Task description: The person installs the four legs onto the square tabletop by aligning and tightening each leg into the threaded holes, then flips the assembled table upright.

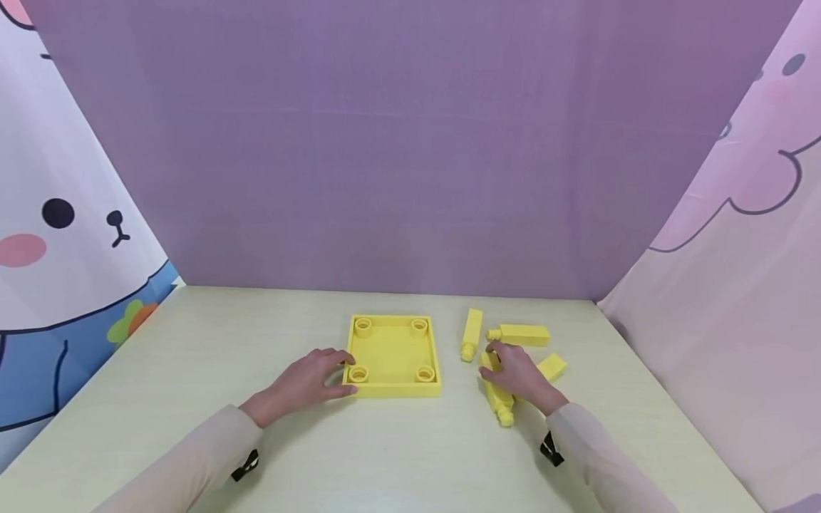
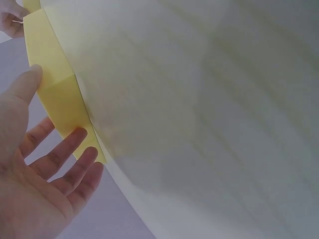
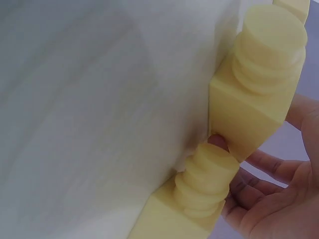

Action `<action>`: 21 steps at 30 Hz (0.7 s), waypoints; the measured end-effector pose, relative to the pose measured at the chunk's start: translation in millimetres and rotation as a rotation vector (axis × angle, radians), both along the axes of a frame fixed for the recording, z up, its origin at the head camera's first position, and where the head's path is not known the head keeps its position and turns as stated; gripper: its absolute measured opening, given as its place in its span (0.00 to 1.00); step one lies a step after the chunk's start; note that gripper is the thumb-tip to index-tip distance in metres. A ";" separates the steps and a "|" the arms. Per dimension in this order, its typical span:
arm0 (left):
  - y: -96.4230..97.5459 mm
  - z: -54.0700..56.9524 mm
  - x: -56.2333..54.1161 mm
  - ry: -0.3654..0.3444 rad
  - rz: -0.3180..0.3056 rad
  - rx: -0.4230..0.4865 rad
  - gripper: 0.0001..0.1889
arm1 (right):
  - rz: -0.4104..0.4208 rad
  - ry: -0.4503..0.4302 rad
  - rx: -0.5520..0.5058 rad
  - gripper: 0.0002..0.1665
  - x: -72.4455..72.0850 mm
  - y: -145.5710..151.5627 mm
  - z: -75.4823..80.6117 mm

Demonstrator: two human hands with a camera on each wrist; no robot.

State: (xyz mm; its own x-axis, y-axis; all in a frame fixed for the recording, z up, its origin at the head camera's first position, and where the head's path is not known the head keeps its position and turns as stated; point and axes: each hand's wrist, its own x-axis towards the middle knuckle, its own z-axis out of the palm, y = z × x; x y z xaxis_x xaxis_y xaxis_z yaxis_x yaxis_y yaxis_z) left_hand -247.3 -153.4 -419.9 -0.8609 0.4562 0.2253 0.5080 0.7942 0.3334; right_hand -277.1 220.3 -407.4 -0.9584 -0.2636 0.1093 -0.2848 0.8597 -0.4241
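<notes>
Left hand (image 1: 308,379) on tray (image 1: 393,349), right hand (image 1: 518,370) gripping peg (image 1: 498,396)

Head: tray flat mid-table (image 1: 398,456), sockets (image 1: 425,374) facing up, one in each corner. Touching its near-left corner with left hand, thumb at front wall, fingers at left wall. Gripping peg with right hand, right of tray, knobbed end toward the near edge. Two far pegs (image 1: 522,335) lying beyond right hand: one knob-near, just right of tray; one crosswise, knob to the left. Last peg (image 1: 553,366) slanting, partly hidden beneath right hand. Purple backdrop (image 1: 410,157) behind table.

Left wrist: left hand loosely spread, fingers relaxed; thumb and fingertips against tray wall, with no clamp on it. Right hand partly in frame, top left, beyond tray.

Right wrist: right hand closed around peg, thumb on one side, fingers on the other, one fingertip poking out beneath. Last peg just beside, knob close to that fingertip. Cannot tell if gripped peg is touching table or slightly raised.
</notes>
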 end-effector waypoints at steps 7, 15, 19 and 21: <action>0.0 1.2 -0.3 -0.014 -0.003 0.000 0.23 | -0.015 0.001 -0.008 0.21 0.1 -2.6 -0.1; 0.3 0.7 -1.6 -0.014 0.012 -0.013 0.23 | -0.047 0.001 -0.022 0.22 3.3 -0.6 4.7; 0.8 1.4 -1.7 -0.016 0.011 -0.022 0.23 | -0.056 0.004 -0.023 0.22 2.9 1.8 5.0; 1.2 1.8 -1.7 -0.016 0.012 -0.025 0.23 | -0.056 0.007 -0.024 0.23 3.1 3.1 5.8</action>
